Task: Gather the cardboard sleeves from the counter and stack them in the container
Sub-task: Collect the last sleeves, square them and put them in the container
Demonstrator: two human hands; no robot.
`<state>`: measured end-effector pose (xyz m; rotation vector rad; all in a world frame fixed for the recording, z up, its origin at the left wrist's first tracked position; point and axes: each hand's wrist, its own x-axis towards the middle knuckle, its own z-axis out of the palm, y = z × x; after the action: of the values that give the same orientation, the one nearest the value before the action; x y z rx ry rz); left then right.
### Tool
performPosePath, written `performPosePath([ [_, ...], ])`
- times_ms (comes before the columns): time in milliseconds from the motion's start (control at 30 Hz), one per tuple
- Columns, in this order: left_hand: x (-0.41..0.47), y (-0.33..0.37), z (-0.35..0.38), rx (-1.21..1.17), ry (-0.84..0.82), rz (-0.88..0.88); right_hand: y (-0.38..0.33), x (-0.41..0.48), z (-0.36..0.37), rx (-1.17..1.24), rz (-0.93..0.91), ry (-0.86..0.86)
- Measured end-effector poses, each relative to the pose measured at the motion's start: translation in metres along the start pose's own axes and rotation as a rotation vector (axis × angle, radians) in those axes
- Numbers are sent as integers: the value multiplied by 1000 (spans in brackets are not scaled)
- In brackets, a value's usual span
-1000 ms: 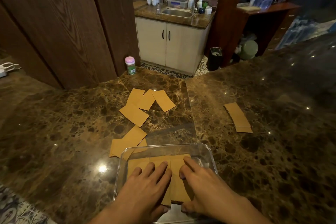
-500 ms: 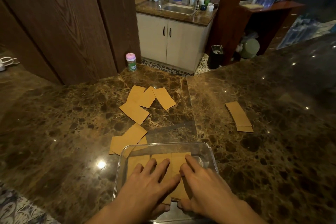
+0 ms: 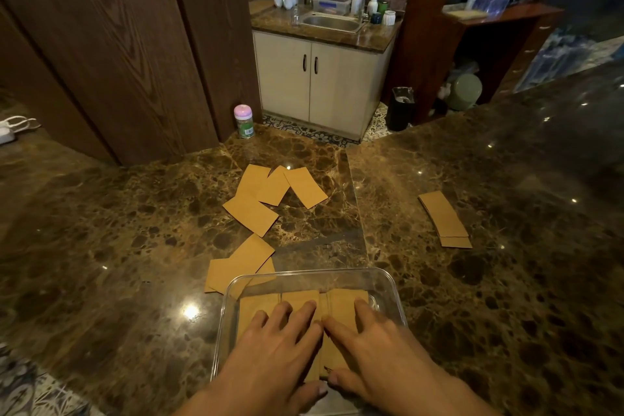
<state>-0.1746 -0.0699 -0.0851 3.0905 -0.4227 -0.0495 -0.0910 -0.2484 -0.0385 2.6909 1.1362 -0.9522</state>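
A clear rectangular container (image 3: 388, 284) sits at the near edge of the marble counter with brown cardboard sleeves (image 3: 344, 300) laid flat inside. My left hand (image 3: 280, 351) and my right hand (image 3: 374, 344) lie side by side on those sleeves, fingers straight and pressing down. Just beyond the container's far left corner lies a small pile of sleeves (image 3: 243, 260). Several more sleeves (image 3: 270, 196) are scattered farther back at the counter's middle. A short stack of sleeves (image 3: 444, 221) rests to the right.
A pink-capped bottle (image 3: 243, 121) stands at the counter's far edge beside a wooden panel (image 3: 118, 44). Past the counter are a sink cabinet (image 3: 320, 78), a black bin (image 3: 400, 108) and wooden shelves (image 3: 489, 17). A white plug (image 3: 6, 133) lies far left.
Both hands have stayed on the sleeves in the container, sliding slightly toward me while pressing them flat. The view tilted a little; the sleeves on the counter have not moved.
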Motion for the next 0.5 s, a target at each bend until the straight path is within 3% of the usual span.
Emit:
performPosePath([
  [200,2,-2,-1,-52,-34,-12,3,3,2,1,-22,12],
  [500,5,-9,-5,-65,-216,-32,7,6,0,73,-29,61],
])
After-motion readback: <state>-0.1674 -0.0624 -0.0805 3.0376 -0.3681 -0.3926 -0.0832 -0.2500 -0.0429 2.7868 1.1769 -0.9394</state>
